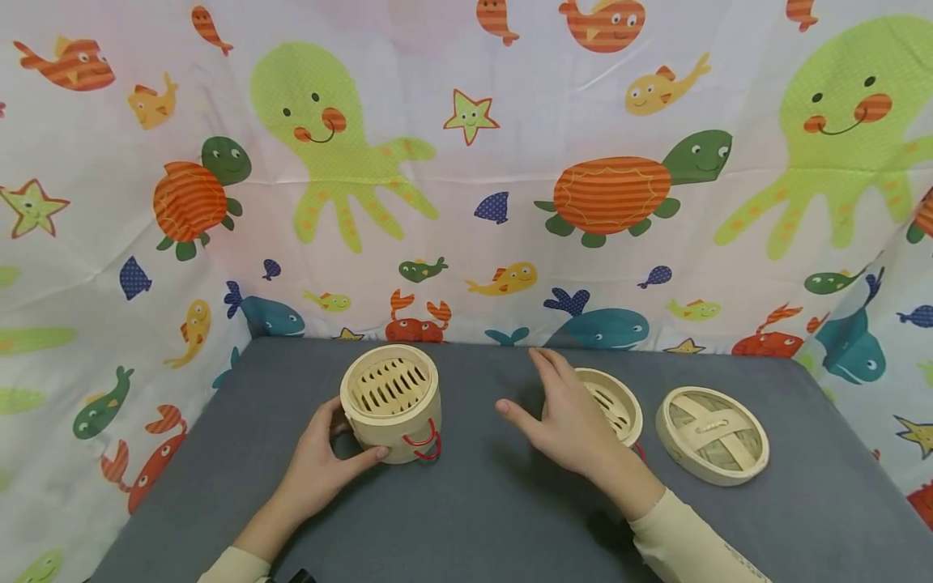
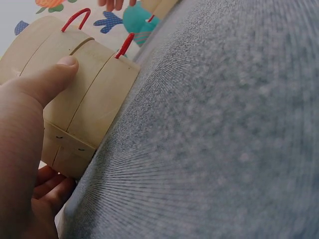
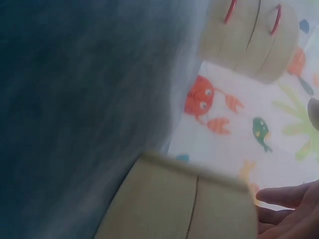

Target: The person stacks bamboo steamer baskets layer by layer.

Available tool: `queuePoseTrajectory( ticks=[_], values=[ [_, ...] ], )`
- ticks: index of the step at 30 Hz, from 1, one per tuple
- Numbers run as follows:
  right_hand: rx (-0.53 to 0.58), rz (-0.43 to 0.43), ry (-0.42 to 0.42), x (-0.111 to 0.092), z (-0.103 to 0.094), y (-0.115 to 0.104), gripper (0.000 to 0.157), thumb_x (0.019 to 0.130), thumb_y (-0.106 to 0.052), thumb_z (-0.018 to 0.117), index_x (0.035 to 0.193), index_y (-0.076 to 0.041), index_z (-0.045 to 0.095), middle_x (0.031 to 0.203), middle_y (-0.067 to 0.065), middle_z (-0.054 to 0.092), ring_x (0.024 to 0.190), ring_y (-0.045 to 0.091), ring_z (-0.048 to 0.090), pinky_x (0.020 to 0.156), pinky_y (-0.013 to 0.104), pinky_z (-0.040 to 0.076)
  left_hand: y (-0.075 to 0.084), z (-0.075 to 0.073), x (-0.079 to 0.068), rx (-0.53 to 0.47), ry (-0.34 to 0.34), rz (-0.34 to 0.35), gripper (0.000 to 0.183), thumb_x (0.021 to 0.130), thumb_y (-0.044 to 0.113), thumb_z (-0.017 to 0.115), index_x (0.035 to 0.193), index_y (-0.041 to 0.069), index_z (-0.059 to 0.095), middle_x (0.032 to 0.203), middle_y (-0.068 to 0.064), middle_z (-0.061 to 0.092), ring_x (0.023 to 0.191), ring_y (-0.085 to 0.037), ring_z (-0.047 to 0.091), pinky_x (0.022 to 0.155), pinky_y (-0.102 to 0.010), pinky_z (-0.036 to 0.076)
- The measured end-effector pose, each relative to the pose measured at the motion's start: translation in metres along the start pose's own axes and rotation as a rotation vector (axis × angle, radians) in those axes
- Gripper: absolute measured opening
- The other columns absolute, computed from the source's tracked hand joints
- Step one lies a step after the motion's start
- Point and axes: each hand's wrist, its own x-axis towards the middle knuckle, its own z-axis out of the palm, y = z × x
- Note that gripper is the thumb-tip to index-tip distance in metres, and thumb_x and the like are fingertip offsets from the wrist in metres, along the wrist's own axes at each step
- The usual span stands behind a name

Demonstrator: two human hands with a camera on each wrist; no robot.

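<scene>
Two bamboo steamer baskets are stacked on the left side of the table, the upper one (image 1: 364, 421) showing a slatted floor. My left hand (image 1: 321, 465) grips this stack, thumb across the front wall and fingers round the far side, also visible in the left wrist view. Red loops (image 2: 124, 46) stick out from both tiers. To the right stands another slatted steamer basket (image 1: 632, 401), partly hidden behind my right hand (image 1: 572, 421). That hand hovers with its fingers extended, holding nothing. In the right wrist view its fingers (image 3: 284, 196) appear beside the basket's wall (image 3: 164, 204).
A round woven bamboo lid (image 1: 710, 433) with crossed strips and a small handle lies at the far right. Everything stands on a dark grey table surface (image 1: 452, 518). A white curtain (image 1: 474, 65) printed with sea animals encloses the back and sides.
</scene>
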Motion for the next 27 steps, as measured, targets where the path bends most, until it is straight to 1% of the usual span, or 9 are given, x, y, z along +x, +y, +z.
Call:
queuePoseTrajectory(
  ticks=[4,10,12,17,19,20,25,27],
  values=[
    [-0.011,0.022,0.006,-0.006,-0.011,0.014,0.1,0.1,-0.066,0.071,0.163,0.006,0.042,0.166,0.024,0.042,0.151,0.045,0.046,0.118,0.067,0.043,0.001,0.0,0.0,-0.004,0.0,-0.006,0.098,0.086,0.036,0.098,0.161,0.006,0.042,0.152,-0.012,0.054,0.131,-0.028,0.062,0.11,-0.05,0.053],
    [-0.028,0.047,0.026,-0.016,-0.026,0.031,0.096,0.101,-0.061,0.072,0.163,0.006,0.041,0.166,0.026,0.041,0.152,0.049,0.041,0.117,0.072,0.04,0.003,-0.001,-0.001,-0.01,-0.009,-0.015,0.098,0.087,0.035,0.097,0.162,0.005,0.042,0.153,-0.014,0.053,0.133,-0.03,0.061,0.11,-0.057,0.052],
    [-0.034,0.056,0.031,-0.017,-0.029,0.034,0.097,0.101,-0.061,0.073,0.164,0.005,0.041,0.166,0.026,0.041,0.151,0.05,0.041,0.117,0.073,0.038,0.003,-0.001,-0.001,-0.003,-0.009,-0.018,0.098,0.087,0.036,0.097,0.162,0.005,0.042,0.153,-0.014,0.053,0.134,-0.029,0.061,0.11,-0.055,0.052],
    [-0.067,0.079,0.022,-0.021,-0.034,0.043,0.1,0.1,-0.063,0.073,0.165,0.005,0.04,0.164,0.03,0.04,0.149,0.054,0.041,0.116,0.076,0.036,0.001,-0.002,-0.001,0.001,-0.011,-0.028,0.099,0.086,0.037,0.098,0.162,0.006,0.042,0.152,-0.011,0.054,0.134,-0.026,0.06,0.111,-0.04,0.052],
    [-0.079,0.098,0.011,-0.023,-0.035,0.046,0.101,0.099,-0.065,0.072,0.165,0.004,0.039,0.164,0.031,0.04,0.149,0.055,0.04,0.115,0.076,0.037,0.001,-0.002,0.0,-0.003,-0.013,-0.027,0.099,0.086,0.037,0.098,0.162,0.006,0.042,0.152,-0.011,0.054,0.134,-0.025,0.06,0.111,-0.038,0.052],
    [-0.083,0.107,0.006,-0.024,-0.036,0.048,0.102,0.099,-0.065,0.073,0.165,0.004,0.039,0.164,0.031,0.039,0.149,0.055,0.04,0.115,0.076,0.037,0.001,-0.002,0.0,-0.006,-0.014,-0.027,0.098,0.086,0.037,0.098,0.161,0.006,0.042,0.152,-0.011,0.054,0.134,-0.025,0.06,0.111,-0.039,0.052],
    [-0.095,0.142,-0.02,-0.029,-0.041,0.055,0.106,0.096,-0.067,0.074,0.166,0.004,0.038,0.163,0.034,0.04,0.148,0.058,0.04,0.113,0.078,0.038,0.003,-0.001,-0.001,-0.022,-0.015,-0.022,0.097,0.087,0.034,0.098,0.161,0.006,0.042,0.153,-0.012,0.053,0.134,-0.027,0.061,0.112,-0.051,0.052],
    [-0.1,0.153,-0.036,-0.031,-0.043,0.058,0.108,0.095,-0.069,0.074,0.166,0.003,0.037,0.163,0.036,0.039,0.147,0.059,0.039,0.112,0.081,0.037,0.004,-0.002,-0.001,-0.026,-0.016,-0.023,0.097,0.086,0.034,0.098,0.161,0.006,0.042,0.153,-0.013,0.053,0.134,-0.028,0.061,0.111,-0.054,0.051]
  ],
)
